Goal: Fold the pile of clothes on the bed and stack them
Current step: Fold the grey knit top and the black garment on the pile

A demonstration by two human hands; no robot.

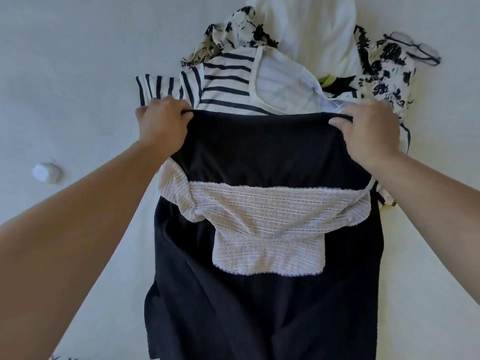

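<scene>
2 hands — left hand (162,123), right hand (368,131) — grip 1 black garment (259,146).

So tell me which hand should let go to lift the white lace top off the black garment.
Probably the right hand. Both hands grip the black garment's far edge, but the white lace top lies slightly toward the right, nearer that hand than the left hand.

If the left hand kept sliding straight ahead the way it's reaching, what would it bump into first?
Probably the striped shirt: the left hand, gripping the black garment by its top edge, points up the bed, and the shirt's striped sleeve lies right beyond its knuckles. Depth is hard to judge.
</scene>
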